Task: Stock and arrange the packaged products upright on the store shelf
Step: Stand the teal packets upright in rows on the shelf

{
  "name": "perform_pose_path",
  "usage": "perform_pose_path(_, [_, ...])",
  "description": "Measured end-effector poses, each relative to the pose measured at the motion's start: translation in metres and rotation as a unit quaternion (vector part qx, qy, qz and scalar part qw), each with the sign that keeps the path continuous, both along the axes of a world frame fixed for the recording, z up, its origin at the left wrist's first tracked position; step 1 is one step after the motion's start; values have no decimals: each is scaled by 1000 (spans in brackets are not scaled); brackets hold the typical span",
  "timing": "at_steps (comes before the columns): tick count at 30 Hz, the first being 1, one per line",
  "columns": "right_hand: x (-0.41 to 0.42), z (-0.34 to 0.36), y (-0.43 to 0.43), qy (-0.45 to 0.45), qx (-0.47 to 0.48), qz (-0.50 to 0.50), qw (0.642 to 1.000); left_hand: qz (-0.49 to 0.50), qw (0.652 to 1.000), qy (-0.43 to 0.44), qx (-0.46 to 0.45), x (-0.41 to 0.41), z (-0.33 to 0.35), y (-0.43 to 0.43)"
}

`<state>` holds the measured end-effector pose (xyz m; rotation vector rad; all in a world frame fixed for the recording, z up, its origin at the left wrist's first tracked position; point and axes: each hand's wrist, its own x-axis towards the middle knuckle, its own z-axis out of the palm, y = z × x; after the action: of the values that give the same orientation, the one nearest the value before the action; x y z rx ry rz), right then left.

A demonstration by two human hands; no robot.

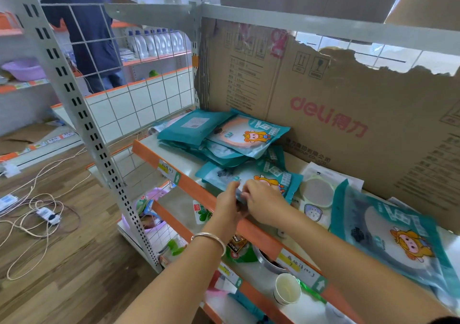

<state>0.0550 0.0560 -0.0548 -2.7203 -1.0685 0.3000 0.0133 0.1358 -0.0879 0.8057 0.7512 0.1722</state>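
Observation:
Teal product packets with a cartoon figure lie flat on the white store shelf [189,168]. A loose pile of packets [224,134] sits at the back left. In front of it lies one teal packet [251,174], and both hands meet at its near edge. My left hand [230,204] and my right hand [263,201] pinch that edge between fingers and thumbs. Another teal packet [395,236] lies tilted and blurred at the right. White packets with a round mesh item [321,191] lie between them.
A torn Deli cardboard sheet [348,114] forms the shelf's back. Lower shelves hold snacks, a paper cup [286,289] and a purple basin. A wire grid panel [129,79] closes the left end. Cables lie on the wooden floor [44,214]. A person in dark blue [87,29] stands behind.

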Motion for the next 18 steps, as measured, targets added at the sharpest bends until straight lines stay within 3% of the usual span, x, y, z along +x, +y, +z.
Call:
perform_pose_path(2, [7,3,-8,71,113,-48,990,-4,998,42,47,-3,3,11])
perform_pose_path(5, [35,4,-27,130,251,-195,939,0,992,70,103,-10,6,30])
perform_pose_path(8, [71,-5,-45,209,273,-333,878,6,992,66,106,-21,8,43])
perform_pose_path(12, [94,-20,-50,302,303,-416,803,-89,981,106,132,-32,2,55])
perform_pose_path(18, [92,-15,-29,386,318,-405,766,-111,983,93,110,-36,-1,64])
